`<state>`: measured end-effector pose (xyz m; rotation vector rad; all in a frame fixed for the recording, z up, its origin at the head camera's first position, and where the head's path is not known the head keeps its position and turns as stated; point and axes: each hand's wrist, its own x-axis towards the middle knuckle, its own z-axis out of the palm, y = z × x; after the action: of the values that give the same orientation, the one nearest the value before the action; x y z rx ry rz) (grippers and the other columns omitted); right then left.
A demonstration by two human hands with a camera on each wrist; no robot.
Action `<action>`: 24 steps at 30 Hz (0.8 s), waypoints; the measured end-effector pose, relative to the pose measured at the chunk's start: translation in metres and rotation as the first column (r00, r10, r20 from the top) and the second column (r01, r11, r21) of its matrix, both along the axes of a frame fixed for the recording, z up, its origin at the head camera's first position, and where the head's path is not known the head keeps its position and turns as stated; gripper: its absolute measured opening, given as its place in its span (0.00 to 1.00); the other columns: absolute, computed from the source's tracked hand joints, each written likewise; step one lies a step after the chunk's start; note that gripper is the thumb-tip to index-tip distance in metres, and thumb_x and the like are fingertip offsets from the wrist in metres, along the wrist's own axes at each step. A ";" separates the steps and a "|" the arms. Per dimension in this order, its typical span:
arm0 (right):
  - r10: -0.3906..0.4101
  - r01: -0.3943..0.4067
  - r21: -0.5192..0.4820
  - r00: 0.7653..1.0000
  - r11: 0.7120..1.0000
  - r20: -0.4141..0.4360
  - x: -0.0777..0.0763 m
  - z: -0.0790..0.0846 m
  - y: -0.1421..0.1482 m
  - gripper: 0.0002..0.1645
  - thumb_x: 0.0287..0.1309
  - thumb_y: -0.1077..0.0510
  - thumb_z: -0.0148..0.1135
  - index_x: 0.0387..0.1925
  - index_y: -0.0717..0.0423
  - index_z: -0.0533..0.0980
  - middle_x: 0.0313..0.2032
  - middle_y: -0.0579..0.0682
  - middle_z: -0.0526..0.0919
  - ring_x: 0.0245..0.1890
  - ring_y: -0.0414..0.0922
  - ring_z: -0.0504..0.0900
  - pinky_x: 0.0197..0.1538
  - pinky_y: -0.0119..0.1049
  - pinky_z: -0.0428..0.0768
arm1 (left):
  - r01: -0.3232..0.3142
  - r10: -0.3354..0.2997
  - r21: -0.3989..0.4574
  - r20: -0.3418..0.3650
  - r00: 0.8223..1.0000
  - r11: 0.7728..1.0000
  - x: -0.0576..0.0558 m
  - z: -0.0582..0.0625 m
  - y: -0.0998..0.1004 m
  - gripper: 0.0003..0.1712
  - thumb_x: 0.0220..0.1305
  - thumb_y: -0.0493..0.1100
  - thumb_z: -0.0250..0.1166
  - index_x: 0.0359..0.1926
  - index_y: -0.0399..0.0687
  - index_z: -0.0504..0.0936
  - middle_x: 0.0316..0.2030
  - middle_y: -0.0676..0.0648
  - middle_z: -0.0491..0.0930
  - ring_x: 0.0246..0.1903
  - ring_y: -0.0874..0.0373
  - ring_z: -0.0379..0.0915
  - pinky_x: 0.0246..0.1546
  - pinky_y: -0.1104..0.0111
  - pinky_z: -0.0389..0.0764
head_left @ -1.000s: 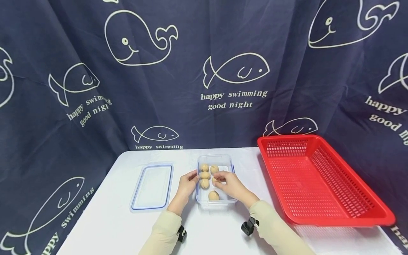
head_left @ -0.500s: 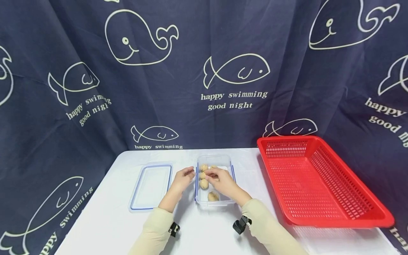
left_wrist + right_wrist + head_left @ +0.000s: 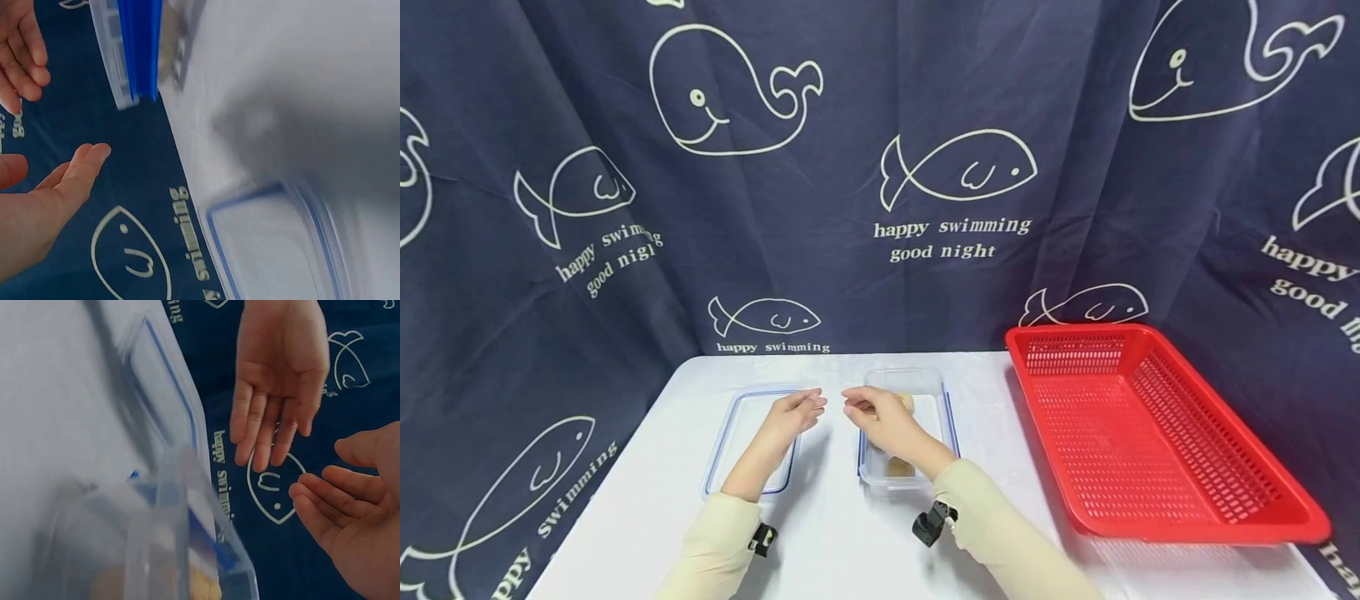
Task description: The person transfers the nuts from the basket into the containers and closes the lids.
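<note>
My left hand [image 3: 778,433] is raised over the clear lid [image 3: 737,425] with the blue seal, which lies flat on the table. Its fingers are extended and nothing is in them, as the right wrist view shows of its palm [image 3: 281,369]. Above the clear plastic box [image 3: 951,425] hovers my right hand [image 3: 887,423], fingers loosely bent and empty, fingertips past the box's left side. Several walnuts sit in the box; one walnut [image 3: 900,467] shows near its front end and another [image 3: 907,402] behind my hand. The rest are hidden beneath the right hand.
A large red plastic basket [image 3: 1120,450] stands on the right of the white table [image 3: 842,542]. Behind the table hangs a dark blue curtain [image 3: 850,275] printed with fish and whales.
The left hand has left the box's left side and moved left over the lid. The right hand has risen from the walnuts and shifted left across the box.
</note>
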<state>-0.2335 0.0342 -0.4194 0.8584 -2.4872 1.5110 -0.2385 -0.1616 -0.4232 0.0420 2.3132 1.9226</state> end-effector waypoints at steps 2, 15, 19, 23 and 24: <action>0.009 -0.009 -0.003 1.000 1.000 0.023 0.000 0.003 -0.007 0.16 0.66 0.62 0.56 0.52 0.66 0.76 0.42 0.56 0.84 0.42 0.49 0.82 0.48 0.35 0.82 | -0.006 0.007 -0.023 0.001 1.000 1.000 0.002 0.001 -0.010 0.25 0.73 0.37 0.45 0.64 0.23 0.62 0.59 0.25 0.69 0.61 0.34 0.65 0.63 0.50 0.69; 0.073 -0.061 -0.079 0.984 0.995 0.164 -0.003 -0.003 -0.056 0.16 0.67 0.61 0.54 0.51 0.67 0.76 0.46 0.59 0.83 0.46 0.53 0.82 0.50 0.34 0.81 | -0.126 0.125 -0.053 -0.017 0.992 0.991 0.000 0.003 -0.064 0.25 0.75 0.37 0.41 0.65 0.21 0.59 0.64 0.25 0.62 0.66 0.33 0.56 0.68 0.51 0.60; 0.048 -0.028 -0.088 0.971 0.996 0.233 -0.002 -0.013 -0.071 0.16 0.65 0.63 0.55 0.51 0.67 0.77 0.46 0.59 0.84 0.45 0.53 0.82 0.47 0.32 0.81 | -0.209 0.208 -0.071 -0.014 0.978 0.975 -0.002 0.006 -0.074 0.26 0.74 0.36 0.40 0.66 0.22 0.58 0.65 0.25 0.59 0.67 0.34 0.54 0.69 0.52 0.59; 0.024 0.019 -0.119 0.938 0.993 0.347 0.001 -0.024 -0.084 0.21 0.64 0.62 0.56 0.57 0.68 0.73 0.49 0.60 0.82 0.49 0.55 0.81 0.51 0.40 0.82 | -0.290 0.295 -0.168 0.010 0.955 0.942 -0.003 0.008 -0.084 0.27 0.74 0.40 0.41 0.68 0.27 0.57 0.68 0.29 0.56 0.69 0.36 0.50 0.70 0.50 0.55; 0.023 0.028 -0.124 0.922 0.992 0.387 0.002 -0.027 -0.087 0.23 0.64 0.61 0.55 0.59 0.67 0.71 0.50 0.61 0.81 0.50 0.55 0.80 0.53 0.43 0.81 | -0.302 0.312 -0.201 0.018 0.950 0.932 -0.004 0.007 -0.087 0.28 0.74 0.41 0.41 0.69 0.28 0.56 0.68 0.29 0.55 0.69 0.35 0.49 0.70 0.49 0.55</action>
<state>-0.2314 -0.0526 -0.4463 0.5788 -2.6028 1.9838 -0.2423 -0.2484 -0.4158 -0.4073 2.5894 1.7811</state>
